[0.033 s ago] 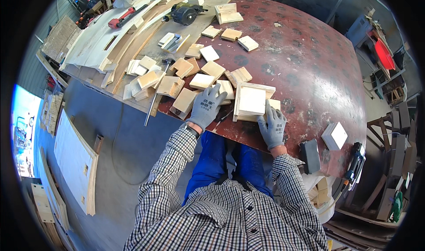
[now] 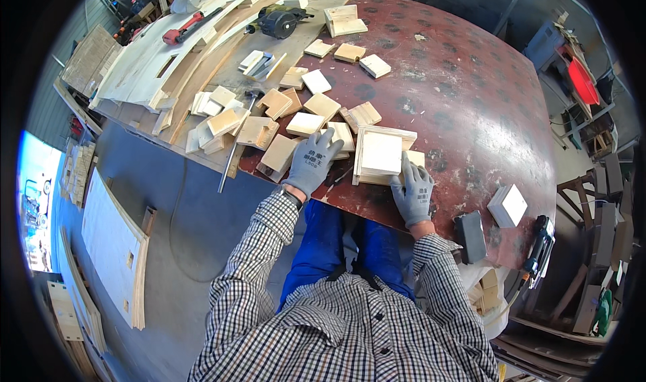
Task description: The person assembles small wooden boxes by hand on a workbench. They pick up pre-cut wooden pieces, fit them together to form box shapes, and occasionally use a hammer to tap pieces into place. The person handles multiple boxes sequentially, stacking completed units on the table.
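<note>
The wooden assembly (image 2: 380, 153) looks light, stiff — best held by its side edges. Right hand (image 2: 412, 192) half-curls beside it, left hand (image 2: 315, 158) meets loose blocks (image 2: 342, 134) — whether gripping, I can't tell.

The left hand (image 2: 313, 158) and right hand (image 2: 412, 190) touch wooden blocks (image 2: 380, 154).

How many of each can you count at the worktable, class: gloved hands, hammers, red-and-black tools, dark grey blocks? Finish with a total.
Left hand and right hand, both gloved: 2
Hammer: 1
Red-and-black tool: 1
Dark grey block: 1
Total: 5
</note>
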`<move>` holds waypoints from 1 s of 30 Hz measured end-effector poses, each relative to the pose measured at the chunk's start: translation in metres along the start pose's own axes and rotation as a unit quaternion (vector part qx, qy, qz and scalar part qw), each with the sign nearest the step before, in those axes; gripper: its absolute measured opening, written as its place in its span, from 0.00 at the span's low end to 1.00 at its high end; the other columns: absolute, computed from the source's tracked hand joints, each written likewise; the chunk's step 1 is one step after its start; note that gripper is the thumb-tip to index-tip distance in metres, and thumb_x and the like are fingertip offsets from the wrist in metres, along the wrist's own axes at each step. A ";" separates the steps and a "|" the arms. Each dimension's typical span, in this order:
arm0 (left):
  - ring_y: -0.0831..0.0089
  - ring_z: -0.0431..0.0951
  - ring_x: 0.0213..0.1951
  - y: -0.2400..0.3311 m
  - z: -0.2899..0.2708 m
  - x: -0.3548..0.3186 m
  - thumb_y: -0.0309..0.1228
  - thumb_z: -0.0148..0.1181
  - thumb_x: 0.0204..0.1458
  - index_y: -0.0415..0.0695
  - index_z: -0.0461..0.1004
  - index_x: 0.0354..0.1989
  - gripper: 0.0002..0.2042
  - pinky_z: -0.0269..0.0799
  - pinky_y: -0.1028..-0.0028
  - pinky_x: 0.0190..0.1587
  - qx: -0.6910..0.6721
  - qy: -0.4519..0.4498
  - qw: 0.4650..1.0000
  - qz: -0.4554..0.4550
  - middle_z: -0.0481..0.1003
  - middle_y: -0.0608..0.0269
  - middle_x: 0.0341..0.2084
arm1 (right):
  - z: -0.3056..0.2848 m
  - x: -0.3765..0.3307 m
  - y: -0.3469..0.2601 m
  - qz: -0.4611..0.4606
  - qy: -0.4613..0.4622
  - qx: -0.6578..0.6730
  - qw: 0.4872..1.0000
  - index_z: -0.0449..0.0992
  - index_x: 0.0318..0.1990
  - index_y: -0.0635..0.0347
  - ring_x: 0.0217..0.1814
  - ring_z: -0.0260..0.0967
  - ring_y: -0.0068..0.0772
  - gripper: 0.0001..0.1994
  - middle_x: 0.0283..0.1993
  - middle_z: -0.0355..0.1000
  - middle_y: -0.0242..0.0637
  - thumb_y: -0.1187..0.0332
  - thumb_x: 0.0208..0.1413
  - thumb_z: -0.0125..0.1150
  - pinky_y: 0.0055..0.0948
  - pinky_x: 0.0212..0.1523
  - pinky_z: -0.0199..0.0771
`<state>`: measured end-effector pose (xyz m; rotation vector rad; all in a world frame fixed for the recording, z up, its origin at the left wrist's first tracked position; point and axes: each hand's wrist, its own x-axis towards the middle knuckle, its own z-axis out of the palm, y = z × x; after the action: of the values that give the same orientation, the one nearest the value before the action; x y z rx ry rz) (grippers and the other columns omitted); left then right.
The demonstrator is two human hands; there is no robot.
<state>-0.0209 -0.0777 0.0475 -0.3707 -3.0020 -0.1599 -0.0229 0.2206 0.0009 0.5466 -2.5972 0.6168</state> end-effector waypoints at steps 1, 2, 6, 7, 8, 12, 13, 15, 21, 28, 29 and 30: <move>0.56 0.73 0.58 -0.005 0.009 0.000 0.28 0.62 0.56 0.56 0.74 0.64 0.25 0.75 0.60 0.55 0.059 0.074 0.995 0.032 0.69 0.60 0.66 | 0.000 0.000 0.000 0.000 0.002 0.002 1.000 0.65 0.75 0.53 0.63 0.67 0.52 0.32 0.58 0.76 0.44 0.54 0.65 0.60 0.50 0.68 0.60; 0.56 0.74 0.57 -0.007 0.010 -0.001 0.28 0.62 0.56 0.56 0.74 0.64 0.25 0.75 0.60 0.55 0.030 0.096 0.995 0.025 0.70 0.60 0.66 | 0.001 0.001 -0.001 -0.001 0.003 0.005 1.000 0.65 0.75 0.52 0.63 0.67 0.52 0.32 0.58 0.76 0.44 0.54 0.65 0.59 0.50 0.68 0.60; 0.57 0.80 0.55 -0.006 0.018 -0.006 0.26 0.60 0.60 0.50 0.74 0.65 0.23 0.76 0.61 0.57 -0.140 0.232 0.962 -0.032 0.77 0.56 0.59 | 0.000 -0.001 0.000 0.006 -0.003 0.014 1.000 0.66 0.75 0.52 0.63 0.68 0.52 0.32 0.58 0.76 0.44 0.53 0.66 0.59 0.50 0.68 0.60; 0.56 0.80 0.56 0.001 0.012 -0.012 0.26 0.59 0.61 0.48 0.74 0.65 0.22 0.76 0.62 0.58 -0.198 0.270 0.940 -0.063 0.77 0.54 0.59 | 0.000 -0.003 0.001 0.008 -0.002 0.014 1.000 0.66 0.75 0.52 0.63 0.68 0.52 0.32 0.58 0.76 0.45 0.53 0.66 0.58 0.50 0.68 0.60; 0.56 0.80 0.57 0.006 0.010 -0.018 0.26 0.58 0.62 0.46 0.75 0.65 0.21 0.76 0.62 0.59 -0.254 0.306 0.913 -0.094 0.78 0.52 0.58 | -0.001 -0.004 0.002 0.009 -0.001 0.015 1.000 0.66 0.75 0.51 0.63 0.68 0.52 0.31 0.58 0.76 0.45 0.53 0.66 0.58 0.50 0.68 0.60; 0.67 0.85 0.42 0.016 -0.015 -0.052 0.34 0.54 0.72 0.39 0.72 0.64 0.17 0.85 0.69 0.42 -0.688 0.241 0.628 -0.273 0.81 0.53 0.50 | -0.001 -0.002 0.001 0.001 0.007 0.006 1.000 0.66 0.75 0.51 0.63 0.68 0.52 0.31 0.58 0.76 0.45 0.52 0.67 0.58 0.51 0.67 0.61; 0.72 0.86 0.36 0.016 -0.015 -0.055 0.36 0.51 0.74 0.36 0.71 0.62 0.18 0.85 0.74 0.35 -0.697 0.272 0.610 -0.260 0.82 0.56 0.45 | 0.000 -0.002 0.001 0.001 0.007 0.006 1.000 0.66 0.75 0.51 0.63 0.68 0.52 0.32 0.58 0.76 0.45 0.52 0.67 0.58 0.51 0.67 0.61; 0.72 0.86 0.36 0.010 -0.020 -0.066 0.37 0.53 0.73 0.36 0.72 0.62 0.18 0.85 0.74 0.35 -0.705 0.252 0.601 -0.280 0.82 0.56 0.45 | 0.000 -0.001 0.000 0.000 0.007 0.004 1.000 0.66 0.75 0.51 0.63 0.68 0.52 0.32 0.58 0.76 0.45 0.51 0.67 0.58 0.51 0.67 0.61; 0.74 0.84 0.33 0.002 -0.009 -0.090 0.39 0.62 0.68 0.39 0.76 0.51 0.14 0.82 0.76 0.30 -0.716 0.218 0.552 -0.367 0.82 0.58 0.38 | 0.000 -0.002 -0.001 0.004 0.003 0.008 1.000 0.66 0.75 0.52 0.63 0.68 0.51 0.32 0.59 0.76 0.43 0.52 0.66 0.59 0.51 0.67 0.61; 0.68 0.85 0.37 -0.028 -0.002 -0.099 0.34 0.63 0.67 0.37 0.75 0.52 0.13 0.86 0.72 0.38 -0.751 0.331 0.428 -0.378 0.81 0.56 0.41 | 0.002 -0.002 0.000 0.006 -0.008 0.009 1.000 0.64 0.76 0.53 0.65 0.66 0.49 0.33 0.61 0.74 0.40 0.54 0.66 0.60 0.52 0.67 0.59; 0.68 0.85 0.38 -0.039 -0.006 -0.093 0.31 0.63 0.66 0.36 0.74 0.52 0.13 0.87 0.70 0.43 -0.753 0.338 0.427 -0.369 0.80 0.56 0.42 | 0.003 -0.003 0.002 0.007 -0.009 0.003 1.000 0.64 0.76 0.53 0.65 0.66 0.49 0.33 0.61 0.74 0.40 0.54 0.66 0.60 0.52 0.67 0.59; 0.68 0.85 0.38 -0.047 -0.009 -0.090 0.30 0.63 0.66 0.36 0.74 0.52 0.13 0.87 0.70 0.43 -0.749 0.342 0.430 -0.370 0.80 0.56 0.42 | 0.002 -0.004 0.002 0.010 -0.010 -0.003 1.000 0.64 0.76 0.53 0.65 0.66 0.49 0.33 0.61 0.74 0.40 0.54 0.66 0.59 0.52 0.67 0.59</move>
<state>0.0555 -0.1449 0.0406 0.7888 -1.1216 -2.2485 -0.0213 0.2226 -0.0031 0.5278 -2.6251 0.6127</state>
